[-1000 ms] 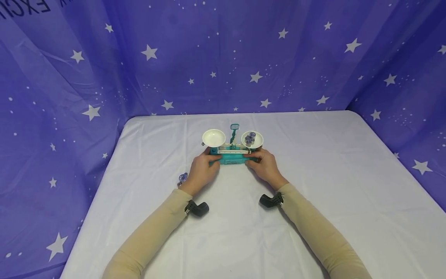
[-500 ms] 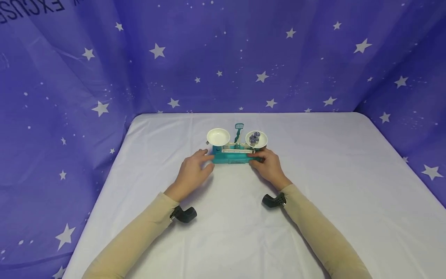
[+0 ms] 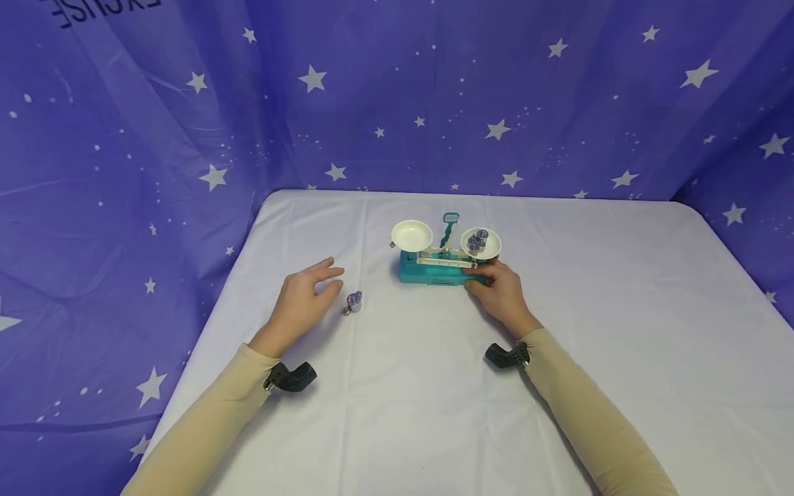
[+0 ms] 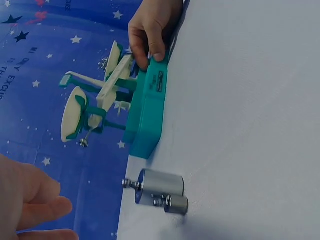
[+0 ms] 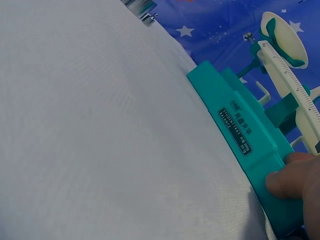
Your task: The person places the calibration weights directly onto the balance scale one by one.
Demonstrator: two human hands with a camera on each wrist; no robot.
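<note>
A teal balance scale (image 3: 434,270) stands mid-table with two white pans. The left pan (image 3: 412,235) holds nothing; the right pan (image 3: 481,243) carries several small metal weights. My right hand (image 3: 480,279) grips the right end of the teal base (image 5: 240,132), thumb (image 5: 290,181) pressed on its front face. My left hand (image 3: 325,279) is off the scale, fingers relaxed and apart just above the cloth. Two metal weights (image 3: 351,302) lie on the table just right of it; in the left wrist view the weights (image 4: 160,190) lie between my fingers (image 4: 35,205) and the base (image 4: 150,107).
A white cloth covers the table (image 3: 434,413). A purple star-printed curtain (image 3: 155,138) closes in the back and both sides. Black wrist camera mounts (image 3: 291,377) sit under both sleeves.
My left hand has let go of the scale's left end and drawn back to the left, uncovering the two weights. The right hand keeps its hold on the base.
</note>
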